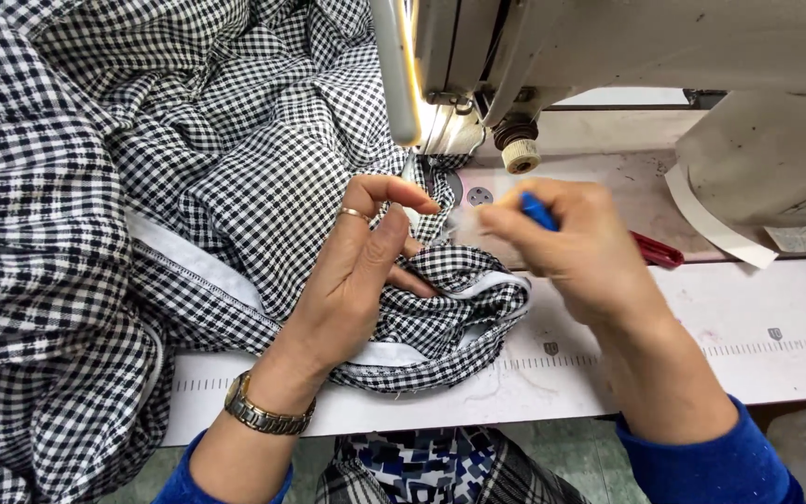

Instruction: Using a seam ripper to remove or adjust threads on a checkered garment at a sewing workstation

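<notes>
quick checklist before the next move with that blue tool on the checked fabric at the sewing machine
1. Left hand pinching the checked fabric at its white-edged hem: ok.
2. Right hand gripping the blue tool: ok, though blurred by motion.
3. Tool tip and where it points: cannot tell.
4. Both hands away from the needle area of the sewing machine: ok.
5. Red-handled tool lying on the table, apart from the fabric: ok.
6. Loose thread between the hands: cannot tell.
</notes>
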